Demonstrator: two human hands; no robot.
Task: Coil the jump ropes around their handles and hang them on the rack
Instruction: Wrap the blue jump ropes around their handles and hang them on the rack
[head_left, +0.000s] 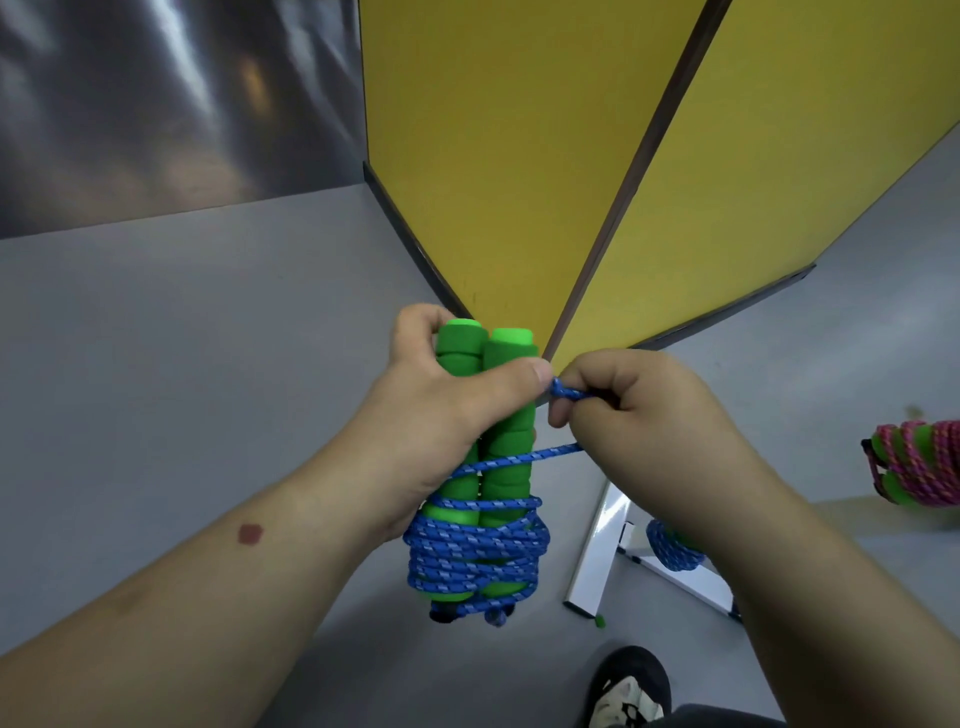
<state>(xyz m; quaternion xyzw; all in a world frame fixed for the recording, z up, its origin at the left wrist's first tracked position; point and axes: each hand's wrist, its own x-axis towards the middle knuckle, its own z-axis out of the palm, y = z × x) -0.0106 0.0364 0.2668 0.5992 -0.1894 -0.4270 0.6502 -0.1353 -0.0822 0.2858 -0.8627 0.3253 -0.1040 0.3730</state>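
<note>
Two green foam handles (506, 447) stand upright side by side, gripped by my left hand (452, 400) around their upper half. A blue rope (478, 556) is wound in several turns around the lower half of the handles. My right hand (639, 410) pinches the loose end of that rope just right of the handles, with a short strand running back to the coil. A second coiled blue rope (672, 548) hangs lower right, partly hidden by my right forearm. A pink rope coiled on green handles (919, 467) hangs at the right edge.
Yellow panels (519, 156) with dark edging stand straight ahead. A white metal frame (597, 556) stands on the grey floor (182, 338) below my right hand. My shoe (628, 686) shows at the bottom.
</note>
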